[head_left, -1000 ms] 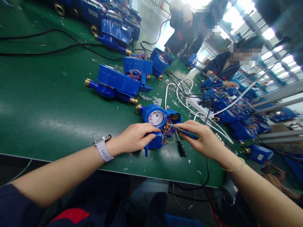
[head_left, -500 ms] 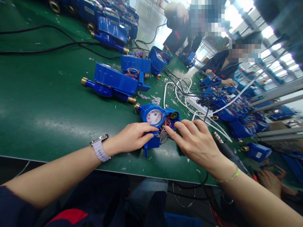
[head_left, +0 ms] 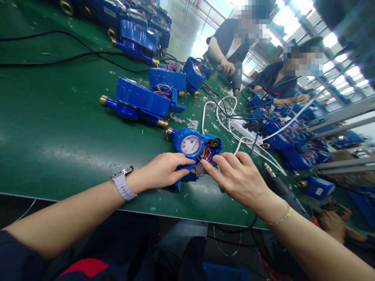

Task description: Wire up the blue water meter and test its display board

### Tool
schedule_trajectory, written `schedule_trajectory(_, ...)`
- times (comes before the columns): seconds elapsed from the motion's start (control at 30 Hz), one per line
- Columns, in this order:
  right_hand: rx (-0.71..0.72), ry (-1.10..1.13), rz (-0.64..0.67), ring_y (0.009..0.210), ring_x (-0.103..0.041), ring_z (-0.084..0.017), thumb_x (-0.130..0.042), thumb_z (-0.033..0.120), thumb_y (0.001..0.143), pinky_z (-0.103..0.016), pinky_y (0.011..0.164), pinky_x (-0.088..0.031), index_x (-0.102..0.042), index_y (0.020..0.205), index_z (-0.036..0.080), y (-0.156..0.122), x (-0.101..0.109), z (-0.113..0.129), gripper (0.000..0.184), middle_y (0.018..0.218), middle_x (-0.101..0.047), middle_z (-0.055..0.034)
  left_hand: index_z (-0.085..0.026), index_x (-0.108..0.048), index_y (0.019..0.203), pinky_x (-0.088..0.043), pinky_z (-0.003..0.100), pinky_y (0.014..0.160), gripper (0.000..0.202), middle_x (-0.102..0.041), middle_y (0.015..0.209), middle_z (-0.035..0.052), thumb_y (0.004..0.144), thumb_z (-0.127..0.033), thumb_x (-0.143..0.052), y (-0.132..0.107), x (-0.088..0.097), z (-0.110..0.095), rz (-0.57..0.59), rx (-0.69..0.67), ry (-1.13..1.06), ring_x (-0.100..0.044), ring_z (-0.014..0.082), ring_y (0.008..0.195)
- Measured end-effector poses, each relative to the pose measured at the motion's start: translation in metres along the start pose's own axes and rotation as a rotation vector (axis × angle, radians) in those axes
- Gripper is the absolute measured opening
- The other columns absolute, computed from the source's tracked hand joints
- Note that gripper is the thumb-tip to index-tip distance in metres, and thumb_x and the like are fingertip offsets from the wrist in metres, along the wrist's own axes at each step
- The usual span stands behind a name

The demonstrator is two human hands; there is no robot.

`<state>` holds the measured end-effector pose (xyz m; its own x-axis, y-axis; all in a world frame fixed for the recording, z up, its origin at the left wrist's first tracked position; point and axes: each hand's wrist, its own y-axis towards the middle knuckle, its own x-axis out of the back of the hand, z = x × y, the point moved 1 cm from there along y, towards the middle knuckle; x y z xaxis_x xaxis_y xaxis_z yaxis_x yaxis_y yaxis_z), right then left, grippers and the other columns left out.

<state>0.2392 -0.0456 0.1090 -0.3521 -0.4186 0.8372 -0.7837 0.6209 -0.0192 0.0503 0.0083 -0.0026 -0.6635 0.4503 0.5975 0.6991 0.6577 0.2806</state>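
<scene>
A blue water meter (head_left: pixel 193 146) with a white dial and brass ends lies near the front edge of the green table (head_left: pixel 58 132). Its cover is off and coloured wires (head_left: pixel 207 153) show in the open compartment. My left hand (head_left: pixel 164 171) grips the meter's near side, thumb and fingers closed on the blue housing. My right hand (head_left: pixel 238 177) rests over the open compartment with fingers stretched out, fingertips touching the wires. It holds nothing that I can see.
More blue meters (head_left: pixel 140 101) lie further back and in a row at the far left (head_left: pixel 137 35). White cables (head_left: pixel 228 121) and black cables cross the table. A dark tool (head_left: pixel 274 179) lies right of my hand. Two other people (head_left: pixel 231 43) work at the far side.
My right hand no longer holds the blue-handled tool from a second ago; it has moved left onto the meter's wires with fingers spread. My left hand keeps its grip. A person opposite has sat upright.
</scene>
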Motion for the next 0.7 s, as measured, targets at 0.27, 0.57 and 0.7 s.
schedule_trajectory(0.27, -0.148, 0.228, 0.082, 0.077, -0.054, -0.022, -0.057, 0.015, 0.090, -0.033, 0.064, -0.035, -0.065, 0.116, 0.020, -0.006, -0.013, -0.002, 0.028, 0.091, -0.065, -0.0066, -0.017, -0.064, 0.120, -0.053, 0.034, 0.087, 0.034, -0.071, 0.112, 0.0087, 0.086, -0.022, -0.061, -0.001, 0.000, -0.002, -0.049, -0.009, -0.012, -0.067, 0.0221, 0.099)
schedule_trajectory(0.57, -0.343, 0.505, -0.039, 0.090, -0.056, -0.024, -0.053, 0.026, 0.094, -0.037, 0.078, -0.048, -0.063, 0.119, 0.017, -0.015, 0.007, -0.008, 0.028, 0.101, -0.062, -0.0111, -0.015, -0.066, 0.112, -0.052, 0.034, 0.081, 0.029, -0.073, 0.104, 0.0075, 0.085, -0.024, -0.061, -0.001, 0.002, -0.007, -0.084, 0.111, -0.154, -0.067, 0.0204, 0.089)
schedule_trajectory(0.7, -0.343, 0.241, 0.007, 0.094, -0.053, -0.029, -0.056, 0.025, 0.091, -0.044, 0.083, -0.043, -0.064, 0.119, 0.016, -0.024, 0.012, 0.008, 0.031, 0.104, -0.061, -0.0131, -0.014, -0.065, 0.105, -0.048, 0.026, 0.060, 0.025, -0.071, 0.087, 0.0040, 0.084, -0.027, -0.060, -0.001, 0.002, -0.011, -0.087, 0.218, -0.321, -0.061, 0.0135, 0.066)
